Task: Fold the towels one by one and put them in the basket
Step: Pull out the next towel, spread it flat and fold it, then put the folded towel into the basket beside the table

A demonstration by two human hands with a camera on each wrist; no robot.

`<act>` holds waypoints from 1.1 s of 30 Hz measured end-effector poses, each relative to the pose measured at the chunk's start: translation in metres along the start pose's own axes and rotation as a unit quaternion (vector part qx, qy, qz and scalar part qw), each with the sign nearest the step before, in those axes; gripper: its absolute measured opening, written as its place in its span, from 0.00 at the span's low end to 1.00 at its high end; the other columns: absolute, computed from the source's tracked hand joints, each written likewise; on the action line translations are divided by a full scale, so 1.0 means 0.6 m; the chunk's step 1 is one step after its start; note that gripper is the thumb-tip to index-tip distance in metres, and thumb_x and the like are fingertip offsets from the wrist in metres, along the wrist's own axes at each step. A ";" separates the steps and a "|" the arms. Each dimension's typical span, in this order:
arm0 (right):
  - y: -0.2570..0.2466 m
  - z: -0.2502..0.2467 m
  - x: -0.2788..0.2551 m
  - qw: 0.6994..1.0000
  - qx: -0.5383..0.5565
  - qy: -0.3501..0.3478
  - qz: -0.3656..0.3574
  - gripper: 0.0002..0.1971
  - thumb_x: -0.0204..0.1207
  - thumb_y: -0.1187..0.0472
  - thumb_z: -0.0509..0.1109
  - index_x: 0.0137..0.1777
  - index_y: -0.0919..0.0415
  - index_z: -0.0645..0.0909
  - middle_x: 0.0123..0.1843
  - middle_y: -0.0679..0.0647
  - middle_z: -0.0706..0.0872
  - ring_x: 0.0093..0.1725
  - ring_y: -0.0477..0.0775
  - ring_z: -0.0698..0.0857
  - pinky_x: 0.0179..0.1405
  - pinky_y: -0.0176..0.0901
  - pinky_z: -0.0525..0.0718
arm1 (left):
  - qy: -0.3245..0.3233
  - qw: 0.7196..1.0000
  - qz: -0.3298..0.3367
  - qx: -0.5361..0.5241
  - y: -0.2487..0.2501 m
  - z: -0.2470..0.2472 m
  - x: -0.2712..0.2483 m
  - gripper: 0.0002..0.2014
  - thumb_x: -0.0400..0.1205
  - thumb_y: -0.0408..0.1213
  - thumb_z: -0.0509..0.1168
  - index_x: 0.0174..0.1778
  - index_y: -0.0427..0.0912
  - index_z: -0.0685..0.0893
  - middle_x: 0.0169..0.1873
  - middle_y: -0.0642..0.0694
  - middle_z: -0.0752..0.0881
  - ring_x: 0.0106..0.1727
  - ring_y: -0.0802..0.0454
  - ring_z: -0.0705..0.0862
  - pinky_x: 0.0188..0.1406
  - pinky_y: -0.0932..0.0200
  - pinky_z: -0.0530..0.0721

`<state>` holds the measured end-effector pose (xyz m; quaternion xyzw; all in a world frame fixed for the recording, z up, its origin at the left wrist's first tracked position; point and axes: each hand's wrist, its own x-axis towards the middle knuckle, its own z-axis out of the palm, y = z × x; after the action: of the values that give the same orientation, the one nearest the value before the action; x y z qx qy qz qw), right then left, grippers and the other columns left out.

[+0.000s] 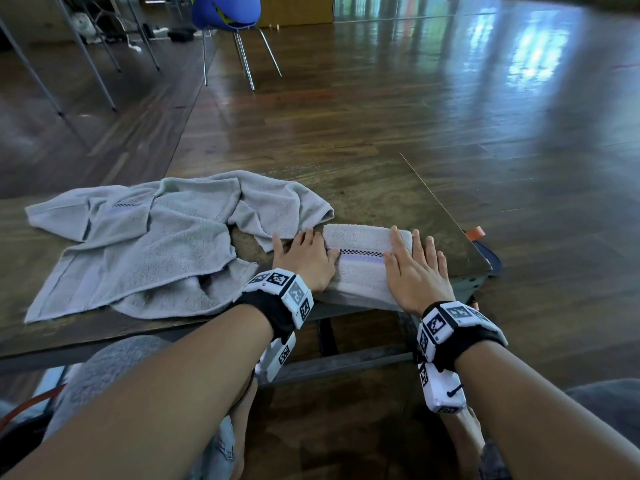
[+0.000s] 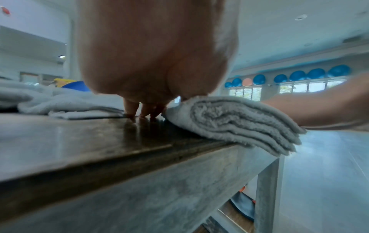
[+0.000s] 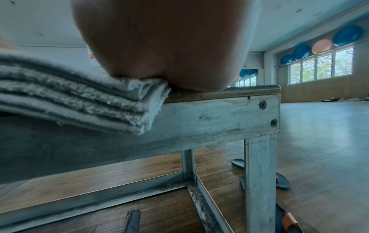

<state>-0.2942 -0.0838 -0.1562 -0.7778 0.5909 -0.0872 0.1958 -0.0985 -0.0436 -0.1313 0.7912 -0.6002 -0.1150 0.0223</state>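
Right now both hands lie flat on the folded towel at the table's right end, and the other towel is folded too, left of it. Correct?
Not quite: the other towel is not folded. The head view shows it crumpled and spread out. The rest holds: left hand and right hand flat on the folded towel at the table's right end.

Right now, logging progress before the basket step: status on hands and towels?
Left hand and right hand open, flat at the folded towel ends. Unfolded towel waits left on table. Basket not seen.
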 end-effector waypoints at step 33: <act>-0.200 -0.133 -0.105 0.841 0.516 -0.067 -0.146 0.45 0.75 0.57 0.79 0.83 0.46 0.51 0.72 0.57 0.81 0.67 0.56 0.86 0.62 0.62 0.88 | 0.044 0.795 -0.049 -0.603 -0.081 -0.279 -0.259 0.09 0.80 0.30 0.67 0.55 0.34 0.86 0.48 0.33 0.89 0.50 0.37 0.88 0.53 0.44 0.85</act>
<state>-0.2356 -0.0125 -0.0287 -0.6454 0.3252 -0.3552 0.5929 -0.0571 0.1011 0.0469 0.6503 -0.3683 -0.4195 0.5153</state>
